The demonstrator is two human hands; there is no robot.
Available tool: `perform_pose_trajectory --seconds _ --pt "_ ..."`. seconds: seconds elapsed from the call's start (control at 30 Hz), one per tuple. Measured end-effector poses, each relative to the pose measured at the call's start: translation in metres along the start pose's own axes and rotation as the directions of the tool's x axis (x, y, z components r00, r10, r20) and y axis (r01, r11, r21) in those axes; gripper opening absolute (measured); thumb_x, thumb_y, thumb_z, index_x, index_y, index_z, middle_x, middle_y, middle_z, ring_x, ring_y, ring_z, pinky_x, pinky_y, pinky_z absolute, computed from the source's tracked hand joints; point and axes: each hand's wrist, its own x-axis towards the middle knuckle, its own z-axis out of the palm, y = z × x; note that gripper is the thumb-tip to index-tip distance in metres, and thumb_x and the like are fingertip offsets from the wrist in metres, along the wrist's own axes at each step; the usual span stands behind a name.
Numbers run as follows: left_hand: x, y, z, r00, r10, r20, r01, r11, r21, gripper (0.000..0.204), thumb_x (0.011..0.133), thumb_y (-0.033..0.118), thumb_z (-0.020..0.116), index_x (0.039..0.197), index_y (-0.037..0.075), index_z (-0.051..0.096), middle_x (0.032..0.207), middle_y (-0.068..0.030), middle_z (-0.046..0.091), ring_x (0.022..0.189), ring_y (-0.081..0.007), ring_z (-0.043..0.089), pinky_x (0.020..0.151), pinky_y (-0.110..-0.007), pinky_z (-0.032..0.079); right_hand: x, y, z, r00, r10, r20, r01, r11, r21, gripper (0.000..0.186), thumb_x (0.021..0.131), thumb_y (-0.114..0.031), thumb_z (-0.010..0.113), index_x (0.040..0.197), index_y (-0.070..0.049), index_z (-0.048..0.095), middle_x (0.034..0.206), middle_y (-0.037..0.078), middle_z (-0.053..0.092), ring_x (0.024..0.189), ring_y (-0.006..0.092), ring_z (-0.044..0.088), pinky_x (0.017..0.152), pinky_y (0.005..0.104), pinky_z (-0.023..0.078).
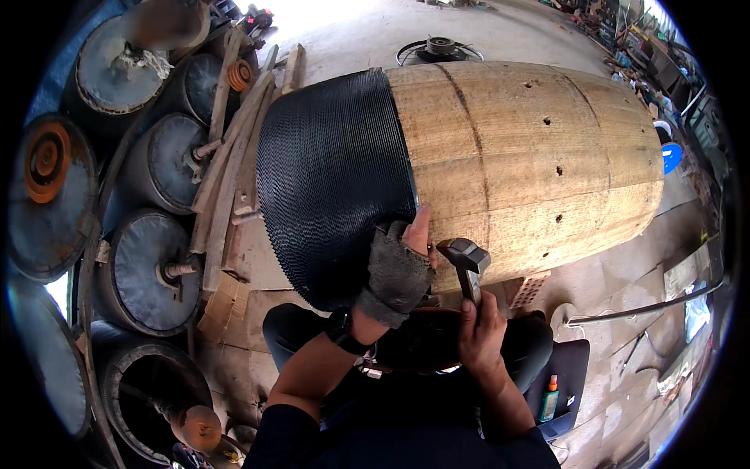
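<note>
A large wooden drum (523, 164) lies on its side in front of me. Black ridged sheeting (332, 172) wraps its left part and ends in a straight edge near the middle. My left hand (397, 266), in a grey fingerless glove, rests at the near end of that edge. Its bare fingers are bent together against the wood, and whatever they pinch is too small to make out. In my right hand (482, 332) is a hammer (466, 262), gripped by the handle. Its head is raised just right of the left hand, close to the drum's near side.
Several metal-ended rollers (152, 270) are stacked along the left, with wooden planks (234, 172) leaning beside them. A wheel rim (440, 51) lies behind the drum. A perforated brick (530, 289) sits under its near right side. A small green bottle (550, 399) is at my right.
</note>
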Motion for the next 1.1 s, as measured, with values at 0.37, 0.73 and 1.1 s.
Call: perform_pose_trajectory --seconds 0.37,0.73,1.1 --pt "-0.001 0.005 0.006 0.996 -0.070 0.063 0.065 0.995 0.074 0.076 0.072 0.007 0.070 0.142 -0.002 0.042 0.082 -0.0123 0.061 0.079 -0.0306 0.060 0.076 -0.047 0.045 -0.002 0.001 0.001 0.999 -0.017 0.032 0.021 0.991 -0.129 0.022 0.097 -0.013 0.059 0.111 0.003 0.052 0.076 0.023 0.063 0.066 0.0452 0.063 0.058 0.0496 0.050" --pt "0.001 0.011 -0.018 0.993 -0.122 0.002 0.122 0.992 -0.013 0.071 0.077 0.005 0.071 0.142 -0.004 0.043 0.096 -0.0125 0.062 0.087 -0.0309 0.062 0.082 -0.047 0.047 0.004 -0.002 0.008 0.995 0.099 0.032 -0.095 0.989 -0.109 0.012 0.099 -0.012 0.056 0.099 0.000 0.053 0.074 0.028 0.059 0.072 0.0531 0.058 0.057 0.0511 0.047" --pt "-0.067 0.019 -0.061 0.543 0.723 0.428 -0.840 0.478 0.258 0.033 0.081 0.022 0.063 0.108 0.002 0.062 0.104 -0.0094 0.063 0.099 -0.0246 0.063 0.086 -0.042 0.055 -0.025 0.015 0.004 0.956 0.257 -0.145 -0.258 0.966 0.008 0.042 0.108 -0.036 0.043 0.096 0.003 0.055 0.060 0.010 0.053 0.055 0.0171 0.050 0.051 0.0354 0.039"
